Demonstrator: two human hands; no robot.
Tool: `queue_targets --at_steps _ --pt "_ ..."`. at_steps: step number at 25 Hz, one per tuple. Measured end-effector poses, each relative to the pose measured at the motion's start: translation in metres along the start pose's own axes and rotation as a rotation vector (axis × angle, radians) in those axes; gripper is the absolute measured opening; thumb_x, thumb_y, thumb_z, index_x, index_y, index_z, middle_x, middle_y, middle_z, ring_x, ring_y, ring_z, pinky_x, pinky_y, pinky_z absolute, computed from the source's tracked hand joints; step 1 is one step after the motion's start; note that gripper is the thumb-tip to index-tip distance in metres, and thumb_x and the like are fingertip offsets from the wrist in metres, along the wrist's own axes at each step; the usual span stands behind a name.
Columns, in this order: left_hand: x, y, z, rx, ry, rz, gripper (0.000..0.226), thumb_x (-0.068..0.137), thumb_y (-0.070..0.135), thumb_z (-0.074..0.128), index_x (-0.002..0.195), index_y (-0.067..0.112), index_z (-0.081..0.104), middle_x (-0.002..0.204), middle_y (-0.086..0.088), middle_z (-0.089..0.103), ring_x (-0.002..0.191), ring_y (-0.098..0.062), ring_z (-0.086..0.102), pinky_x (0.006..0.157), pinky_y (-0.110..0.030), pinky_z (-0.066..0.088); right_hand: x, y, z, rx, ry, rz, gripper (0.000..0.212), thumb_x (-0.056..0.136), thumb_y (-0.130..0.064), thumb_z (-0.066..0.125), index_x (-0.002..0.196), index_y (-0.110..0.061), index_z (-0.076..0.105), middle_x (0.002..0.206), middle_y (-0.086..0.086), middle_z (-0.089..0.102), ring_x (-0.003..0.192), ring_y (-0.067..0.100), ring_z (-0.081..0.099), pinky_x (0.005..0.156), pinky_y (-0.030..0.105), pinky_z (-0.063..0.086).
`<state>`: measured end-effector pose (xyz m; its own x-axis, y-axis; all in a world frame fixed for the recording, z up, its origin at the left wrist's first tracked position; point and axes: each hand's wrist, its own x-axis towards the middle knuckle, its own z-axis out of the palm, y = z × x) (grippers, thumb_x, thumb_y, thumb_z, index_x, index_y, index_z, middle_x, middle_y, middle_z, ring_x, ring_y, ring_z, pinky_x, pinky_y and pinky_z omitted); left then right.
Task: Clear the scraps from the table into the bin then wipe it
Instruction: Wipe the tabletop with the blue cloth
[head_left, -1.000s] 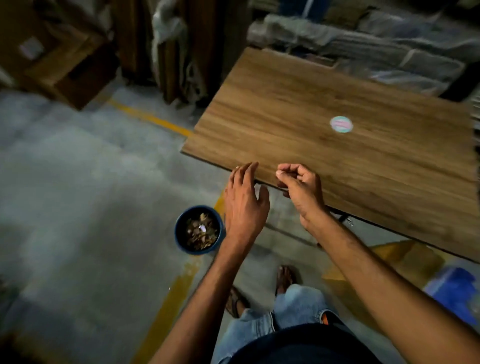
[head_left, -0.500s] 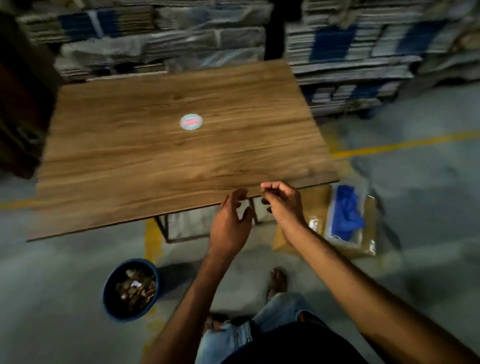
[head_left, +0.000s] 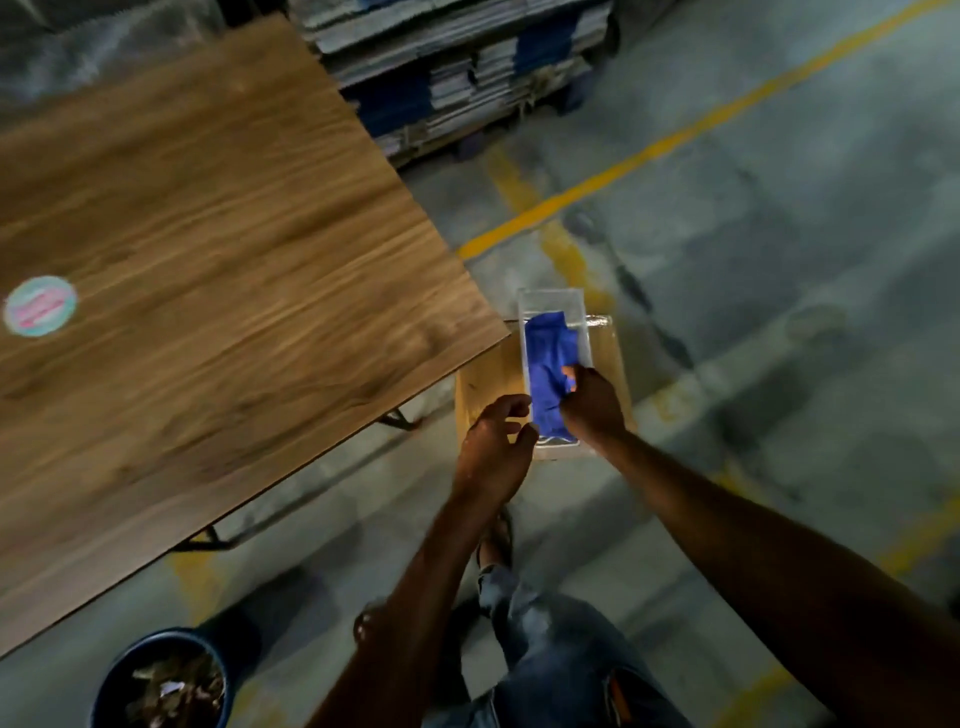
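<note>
Beside the wooden surface (head_left: 218, 249), right hand (head_left: 592, 402) fingers pinch the blue cloth (head_left: 548, 374); left hand (head_left: 493, 441) half-curled, empty. Lifting could drag the clear tray (head_left: 550, 301) along.

The brown wood-grain rectangular table (head_left: 218, 291) bears only a round pink-and-teal sticker near its left edge. A dark blue round bin (head_left: 161, 680) stands on the floor below its near edge, holding brownish scraps (head_left: 174, 688). A crumpled blue cloth (head_left: 548, 374) lies in a clear plastic tray beside the table's right corner.
</note>
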<state>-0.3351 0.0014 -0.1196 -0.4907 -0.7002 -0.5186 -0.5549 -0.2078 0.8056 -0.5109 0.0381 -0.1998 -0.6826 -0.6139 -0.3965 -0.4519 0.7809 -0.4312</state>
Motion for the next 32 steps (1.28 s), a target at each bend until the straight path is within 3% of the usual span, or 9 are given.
queue_targets --at_steps 3,6,11,14,18,23,25,27,32 --pt "0.028 -0.001 0.015 -0.021 0.002 -0.061 0.030 0.097 0.014 0.064 0.125 0.024 0.066 0.122 0.010 0.070 0.098 -0.006 0.067 0.070 -0.003 0.042 0.028 0.012 0.023 -0.237 -0.093 -0.161 0.035 0.104 -0.020 0.047 0.137 -0.011 0.055 0.131 0.014 0.064 0.118 0.033 0.062 0.098 0.044 0.051" --pt "0.048 -0.007 0.023 -0.015 -0.001 -0.102 0.031 0.099 0.010 0.059 0.126 0.024 0.067 0.126 0.008 0.070 0.104 -0.002 0.063 0.076 -0.011 0.042 0.037 0.013 0.047 -0.340 0.049 -0.219 0.032 0.099 -0.034 0.056 0.122 -0.012 0.060 0.118 0.011 0.065 0.105 0.029 0.065 0.084 0.043 0.056" --pt "0.063 -0.004 0.023 -0.030 -0.015 -0.133 0.036 0.102 0.011 0.055 0.135 0.021 0.063 0.134 0.008 0.066 0.106 0.000 0.058 0.087 -0.016 0.039 0.044 0.000 0.040 -0.160 0.238 -0.103 0.014 0.095 -0.016 0.057 0.107 -0.011 0.063 0.102 0.010 0.069 0.092 0.028 0.067 0.076 0.040 0.055" --pt "0.061 0.010 0.019 -0.146 0.002 -0.087 0.034 0.104 0.013 0.055 0.137 0.018 0.061 0.130 0.007 0.066 0.116 -0.010 0.063 0.095 -0.022 0.045 0.027 -0.010 0.000 0.221 0.357 0.044 0.006 0.085 -0.020 0.063 0.088 -0.014 0.062 0.082 0.002 0.063 0.074 0.023 0.057 0.065 0.035 0.041" --pt "0.047 0.056 0.009 -0.275 0.030 0.011 0.034 0.108 0.038 0.050 0.128 0.016 0.065 0.115 0.011 0.068 0.108 -0.005 0.062 0.096 -0.027 0.047 -0.011 -0.043 -0.078 0.947 0.173 0.171 0.008 0.061 -0.015 0.060 0.069 -0.015 0.061 0.070 0.007 0.059 0.069 0.020 0.053 0.066 0.038 0.043" --pt "0.012 0.093 -0.023 -0.498 0.002 0.039 0.023 0.101 0.046 0.061 0.097 0.024 0.064 0.094 0.008 0.069 0.087 -0.006 0.064 0.083 -0.030 0.054 -0.072 -0.096 -0.127 1.530 -0.328 0.138 0.037 0.080 -0.022 0.059 0.112 -0.002 0.062 0.105 0.019 0.066 0.093 0.030 0.066 0.080 0.035 0.057" --pt "-0.009 0.103 -0.046 -0.541 0.115 0.105 0.019 0.101 0.033 0.065 0.109 0.017 0.063 0.100 0.004 0.070 0.083 -0.001 0.065 0.075 -0.020 0.052 -0.099 -0.125 -0.135 1.565 -0.504 0.102 0.051 0.091 -0.037 0.063 0.124 0.001 0.065 0.120 0.022 0.069 0.107 0.033 0.068 0.092 0.039 0.057" --pt "-0.029 0.104 -0.075 -0.631 0.213 0.140 0.026 0.103 0.031 0.062 0.116 0.009 0.059 0.100 0.002 0.071 0.081 0.000 0.066 0.072 -0.018 0.053 -0.122 -0.157 -0.134 1.382 -0.518 0.018 0.051 0.088 -0.040 0.070 0.125 -0.004 0.068 0.119 0.019 0.073 0.104 0.029 0.071 0.090 0.039 0.058" --pt "-0.073 0.080 -0.148 -0.740 0.435 0.181 0.021 0.105 0.041 0.054 0.097 0.022 0.052 0.097 -0.006 0.061 0.088 -0.017 0.056 0.077 -0.042 0.048 -0.168 -0.214 -0.116 1.180 -0.478 -0.109 0.036 0.099 -0.031 0.063 0.123 -0.003 0.067 0.114 0.018 0.075 0.099 0.029 0.074 0.083 0.038 0.058"
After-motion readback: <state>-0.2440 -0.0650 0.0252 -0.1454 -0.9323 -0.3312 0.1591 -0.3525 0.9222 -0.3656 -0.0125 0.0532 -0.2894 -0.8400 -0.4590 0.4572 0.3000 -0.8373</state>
